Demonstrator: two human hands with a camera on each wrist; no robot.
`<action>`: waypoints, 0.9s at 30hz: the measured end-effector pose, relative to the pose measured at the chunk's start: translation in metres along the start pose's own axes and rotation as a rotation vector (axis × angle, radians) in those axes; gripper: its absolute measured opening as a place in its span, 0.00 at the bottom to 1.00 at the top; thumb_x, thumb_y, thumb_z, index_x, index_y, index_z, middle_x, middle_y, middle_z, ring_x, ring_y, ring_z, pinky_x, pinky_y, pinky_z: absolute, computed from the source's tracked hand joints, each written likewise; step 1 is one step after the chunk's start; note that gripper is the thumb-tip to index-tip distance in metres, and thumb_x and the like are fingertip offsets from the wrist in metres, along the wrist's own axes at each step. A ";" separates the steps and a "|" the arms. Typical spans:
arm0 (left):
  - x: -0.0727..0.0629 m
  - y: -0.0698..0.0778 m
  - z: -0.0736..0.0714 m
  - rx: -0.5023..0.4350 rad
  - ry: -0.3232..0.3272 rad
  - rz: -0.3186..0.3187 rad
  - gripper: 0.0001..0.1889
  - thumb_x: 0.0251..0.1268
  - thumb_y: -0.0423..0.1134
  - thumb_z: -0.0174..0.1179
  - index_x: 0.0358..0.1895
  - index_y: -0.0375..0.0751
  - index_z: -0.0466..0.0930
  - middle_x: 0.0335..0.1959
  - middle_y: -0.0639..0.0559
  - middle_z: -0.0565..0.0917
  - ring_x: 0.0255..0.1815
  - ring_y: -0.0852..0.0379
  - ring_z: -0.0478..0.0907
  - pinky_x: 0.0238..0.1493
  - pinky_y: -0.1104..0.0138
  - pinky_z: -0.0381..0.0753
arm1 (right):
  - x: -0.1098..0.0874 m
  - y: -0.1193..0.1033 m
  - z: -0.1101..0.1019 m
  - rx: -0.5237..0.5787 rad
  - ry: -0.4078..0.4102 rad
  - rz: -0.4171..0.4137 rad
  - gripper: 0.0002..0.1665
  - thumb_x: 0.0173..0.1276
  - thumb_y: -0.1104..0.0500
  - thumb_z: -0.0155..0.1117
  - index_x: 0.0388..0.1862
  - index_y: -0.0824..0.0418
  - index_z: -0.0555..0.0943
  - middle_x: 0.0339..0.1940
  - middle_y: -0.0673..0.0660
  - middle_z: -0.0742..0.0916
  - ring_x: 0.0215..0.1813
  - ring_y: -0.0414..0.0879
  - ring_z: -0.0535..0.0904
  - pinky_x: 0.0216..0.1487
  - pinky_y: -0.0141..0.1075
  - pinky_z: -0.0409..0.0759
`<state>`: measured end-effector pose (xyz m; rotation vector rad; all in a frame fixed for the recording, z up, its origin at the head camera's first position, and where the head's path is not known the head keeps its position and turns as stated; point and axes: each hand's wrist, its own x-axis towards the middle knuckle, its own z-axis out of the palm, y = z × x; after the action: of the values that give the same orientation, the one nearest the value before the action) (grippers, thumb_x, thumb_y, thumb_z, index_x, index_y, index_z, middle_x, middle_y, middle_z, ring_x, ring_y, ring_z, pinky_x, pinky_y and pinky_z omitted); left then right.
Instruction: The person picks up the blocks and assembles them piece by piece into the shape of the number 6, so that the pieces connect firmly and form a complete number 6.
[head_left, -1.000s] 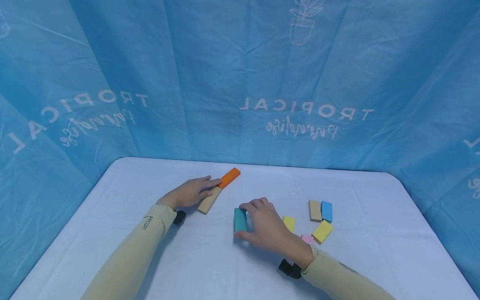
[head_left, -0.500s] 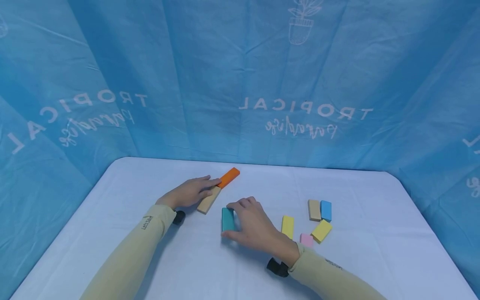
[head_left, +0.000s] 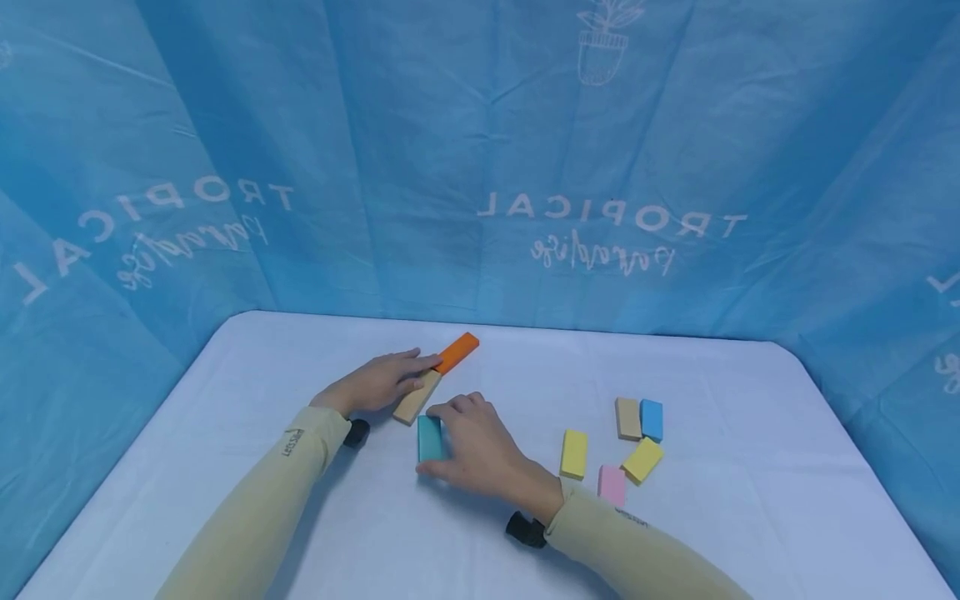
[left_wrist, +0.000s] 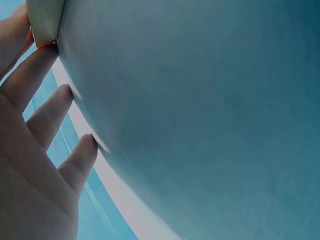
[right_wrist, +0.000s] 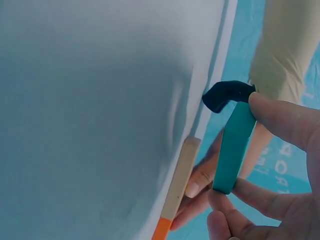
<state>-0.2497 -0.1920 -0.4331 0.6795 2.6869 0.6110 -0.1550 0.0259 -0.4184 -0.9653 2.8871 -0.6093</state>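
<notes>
My right hand (head_left: 483,450) pinches a teal block (head_left: 430,439) by its two ends, thumb on the near end and fingers on the far end. In the right wrist view the teal block (right_wrist: 234,147) shows between thumb and fingertips. My left hand (head_left: 378,383) lies to the left with fairly straight, spread fingers. Its fingertips touch a natural wood block (head_left: 417,398) and an orange block (head_left: 457,353), which stand end to end in a slanting line. The left wrist view shows the left hand (left_wrist: 40,145) by the wood block's end (left_wrist: 46,20).
On the right of the white table (head_left: 720,517) lie a yellow block (head_left: 573,454), a pink block (head_left: 612,485), a second yellow block (head_left: 642,461), a wood block (head_left: 628,418) and a blue block (head_left: 652,420). A blue printed curtain (head_left: 420,167) hangs behind.
My right hand has carried the teal block leftward, closer to the wood and orange blocks. The nearer yellow and pink blocks have come into fuller view. My left hand has stayed put.
</notes>
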 end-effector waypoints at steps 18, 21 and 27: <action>0.002 0.000 -0.001 -0.015 -0.003 0.017 0.28 0.80 0.44 0.52 0.79 0.52 0.61 0.78 0.37 0.60 0.78 0.36 0.54 0.73 0.38 0.56 | 0.021 -0.014 0.019 -0.056 -0.011 -0.016 0.41 0.57 0.36 0.76 0.62 0.60 0.81 0.54 0.55 0.83 0.52 0.47 0.75 0.49 0.36 0.76; 0.002 0.000 0.000 -0.015 -0.002 0.015 0.28 0.80 0.44 0.52 0.79 0.52 0.61 0.78 0.36 0.60 0.78 0.35 0.54 0.73 0.38 0.56 | 0.024 -0.017 0.021 -0.051 -0.017 -0.018 0.41 0.57 0.36 0.76 0.61 0.60 0.82 0.53 0.54 0.83 0.49 0.46 0.75 0.46 0.34 0.76; 0.001 -0.001 -0.001 -0.030 -0.001 0.024 0.28 0.80 0.44 0.51 0.79 0.51 0.61 0.78 0.36 0.60 0.78 0.35 0.54 0.73 0.37 0.56 | 0.028 -0.019 0.023 -0.052 -0.031 -0.020 0.41 0.57 0.36 0.76 0.60 0.61 0.82 0.48 0.53 0.83 0.46 0.44 0.75 0.42 0.32 0.76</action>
<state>-0.2513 -0.1918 -0.4331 0.7047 2.6670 0.6553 -0.1630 -0.0124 -0.4302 -1.0019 2.8832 -0.5184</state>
